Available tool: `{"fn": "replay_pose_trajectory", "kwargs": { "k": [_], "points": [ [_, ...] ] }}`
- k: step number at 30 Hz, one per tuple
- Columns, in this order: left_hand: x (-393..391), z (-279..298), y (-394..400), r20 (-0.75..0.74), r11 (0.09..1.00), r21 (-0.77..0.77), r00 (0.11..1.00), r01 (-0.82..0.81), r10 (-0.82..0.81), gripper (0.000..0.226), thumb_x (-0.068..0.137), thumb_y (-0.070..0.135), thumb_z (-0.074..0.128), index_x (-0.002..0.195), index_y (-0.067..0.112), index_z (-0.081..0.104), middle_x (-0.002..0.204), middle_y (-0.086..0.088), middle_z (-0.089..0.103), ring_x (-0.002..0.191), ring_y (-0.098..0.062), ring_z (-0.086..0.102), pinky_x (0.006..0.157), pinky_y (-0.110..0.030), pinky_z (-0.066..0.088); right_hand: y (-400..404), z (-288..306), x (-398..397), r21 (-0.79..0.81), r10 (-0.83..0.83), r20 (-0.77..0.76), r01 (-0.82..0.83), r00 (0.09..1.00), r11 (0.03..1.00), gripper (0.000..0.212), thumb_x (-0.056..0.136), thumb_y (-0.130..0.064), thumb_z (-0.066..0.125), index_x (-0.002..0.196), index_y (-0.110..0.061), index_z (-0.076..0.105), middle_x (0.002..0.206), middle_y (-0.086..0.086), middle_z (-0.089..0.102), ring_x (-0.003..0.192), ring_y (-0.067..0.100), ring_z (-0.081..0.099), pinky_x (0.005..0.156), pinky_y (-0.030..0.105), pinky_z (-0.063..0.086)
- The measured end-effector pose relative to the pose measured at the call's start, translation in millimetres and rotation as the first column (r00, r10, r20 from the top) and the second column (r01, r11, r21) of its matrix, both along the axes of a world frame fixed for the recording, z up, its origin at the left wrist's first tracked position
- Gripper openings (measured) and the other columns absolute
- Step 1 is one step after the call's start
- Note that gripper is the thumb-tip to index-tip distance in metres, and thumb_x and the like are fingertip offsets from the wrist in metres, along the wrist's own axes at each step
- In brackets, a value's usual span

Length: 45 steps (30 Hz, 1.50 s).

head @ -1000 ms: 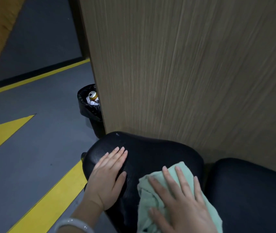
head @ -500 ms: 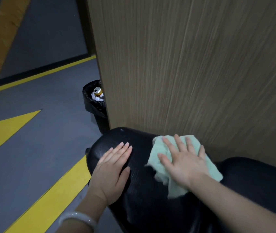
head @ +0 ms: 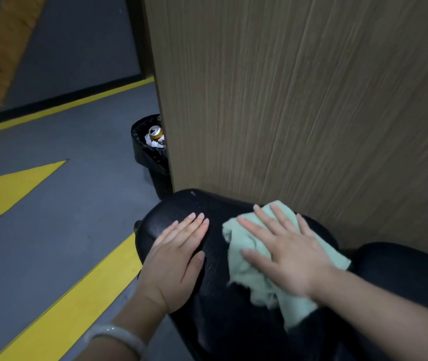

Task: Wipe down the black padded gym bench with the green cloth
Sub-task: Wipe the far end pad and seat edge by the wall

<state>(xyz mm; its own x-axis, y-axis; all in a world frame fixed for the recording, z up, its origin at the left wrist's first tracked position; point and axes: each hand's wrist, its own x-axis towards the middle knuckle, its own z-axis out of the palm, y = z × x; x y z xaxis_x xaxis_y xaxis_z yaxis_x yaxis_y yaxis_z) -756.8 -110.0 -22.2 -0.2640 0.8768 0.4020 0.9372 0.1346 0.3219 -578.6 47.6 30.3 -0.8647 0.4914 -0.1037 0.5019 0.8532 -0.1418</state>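
The black padded bench [head: 215, 321] fills the lower middle, its rounded end pad pointing toward the wooden wall. A crumpled pale green cloth [head: 249, 277] lies on that pad. My right hand [head: 288, 254] presses flat on the cloth with fingers spread and straight. My left hand [head: 176, 259] rests flat on the pad's left side, fingers together, beside the cloth and not touching it. A second black pad [head: 403, 277] sits to the right, partly hidden by my right forearm.
A wood-grain panel [head: 298, 100] rises right behind the bench. A black bin [head: 150, 157] with a can and paper stands at the panel's left corner. Grey floor [head: 59, 243] with yellow stripes and a yellow triangle lies to the left.
My right hand slid the cloth from the pad's near side up toward the wall, then eased slightly back and left. My left hand stayed put on the pad.
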Motion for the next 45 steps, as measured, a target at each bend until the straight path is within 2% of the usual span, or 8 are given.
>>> {"fn": "replay_pose_trajectory", "kwargs": {
  "k": [5, 11, 16, 23, 33, 39, 42, 45],
  "points": [
    [2, 0, 0, 0.007, 1.000, 0.007, 1.000, -0.008, 0.008, 0.053, 0.095, 0.032, 0.029, 0.143, 0.013, 0.043, 0.150, 0.005, 0.037, 0.142, -0.007, 0.024, 0.115, -0.031, 0.015, 22, 3, -48, -0.053, -0.155, 0.064, 0.158, 0.986, 0.986, 0.060, 0.091, -0.068, 0.013, 0.147, -0.052, -0.001, 0.161, -0.011, 0.006, 0.148, 0.017, -0.001, 0.117, 0.050, -0.004],
    [2, 1, 1, 0.019, 1.000, -0.004, 1.000, 0.000, 0.001, 0.052, 0.096, 0.030, 0.029, 0.144, 0.014, 0.042, 0.151, 0.006, 0.035, 0.142, -0.006, 0.024, 0.114, -0.031, 0.016, -12, 0, -12, 0.051, -0.056, 0.019, 0.055, 0.998, 0.997, 0.066, 0.082, -0.074, -0.008, 0.145, -0.054, -0.007, 0.158, -0.012, -0.014, 0.146, 0.018, -0.016, 0.116, 0.047, -0.012],
    [1, 2, -1, 0.024, 1.000, -0.001, 1.000, 0.006, -0.006, 0.052, 0.095, 0.026, 0.030, 0.143, 0.012, 0.043, 0.150, 0.005, 0.037, 0.142, -0.006, 0.023, 0.114, -0.030, 0.016, -53, -6, 36, 0.023, 0.035, 0.044, -0.036, 0.998, 0.999, 0.058, 0.091, -0.068, 0.016, 0.139, -0.045, 0.039, 0.147, -0.005, 0.045, 0.136, 0.024, 0.037, 0.101, 0.049, 0.024],
    [0, -2, -1, 0.032, 1.000, 0.023, 0.999, 0.000, -0.001, 0.053, 0.095, 0.026, 0.029, 0.146, 0.012, 0.037, 0.152, 0.003, 0.035, 0.142, -0.006, 0.024, 0.114, -0.032, 0.019, -15, 2, -27, -0.015, -0.039, 0.016, 0.039, 0.999, 0.999, 0.062, 0.086, -0.073, 0.002, 0.145, -0.054, -0.008, 0.156, -0.015, -0.021, 0.143, 0.013, -0.026, 0.115, 0.049, -0.016],
    [5, 4, -1, 0.148, 0.994, 0.108, 0.989, -0.015, -0.001, 0.070, 0.099, 0.055, 0.022, 0.153, 0.011, 0.015, 0.159, 0.005, 0.020, 0.143, -0.007, 0.022, 0.115, -0.024, 0.017, -21, -2, -60, -0.004, -0.098, -0.001, 0.098, 0.995, 0.995, 0.060, 0.093, -0.059, 0.002, 0.149, -0.044, -0.011, 0.159, -0.007, -0.019, 0.144, 0.018, -0.023, 0.113, 0.054, -0.018],
    [12, 33, 8, 0.420, 0.980, 0.150, 0.906, -0.131, 0.057, 0.075, 0.087, 0.076, 0.010, 0.148, 0.033, 0.006, 0.151, 0.037, 0.000, 0.141, 0.010, 0.003, 0.117, -0.025, 0.006, -47, 12, -42, -0.281, 0.025, -0.134, -0.063, 0.991, 0.958, 0.064, 0.092, -0.057, -0.011, 0.152, -0.038, 0.000, 0.158, -0.015, -0.013, 0.141, 0.005, -0.024, 0.114, 0.035, -0.020],
    [28, 44, 25, 0.190, 0.996, 0.052, 0.980, -0.076, 0.065, 0.058, 0.098, 0.048, 0.025, 0.144, 0.015, 0.039, 0.155, 0.007, 0.023, 0.144, -0.009, 0.020, 0.114, -0.030, 0.015, -18, 31, -33, -0.720, -0.357, -0.386, -0.036, 0.851, 0.693, 0.038, 0.105, -0.025, 0.027, 0.141, -0.034, 0.034, 0.155, -0.013, 0.020, 0.139, -0.005, 0.011, 0.108, 0.009, 0.004],
    [62, 43, 51, 0.063, 0.974, -0.183, 0.988, -0.131, 0.144, 0.051, 0.082, 0.032, 0.038, 0.118, 0.011, 0.068, 0.136, 0.000, 0.050, 0.123, -0.020, 0.054, 0.103, -0.034, 0.027, 20, 23, -10, -0.536, -0.355, -0.415, 0.090, 0.838, 0.839, 0.038, 0.102, -0.020, 0.041, 0.140, -0.024, 0.044, 0.151, -0.006, 0.035, 0.131, -0.009, 0.021, 0.093, -0.008, 0.006]
  ]
}}
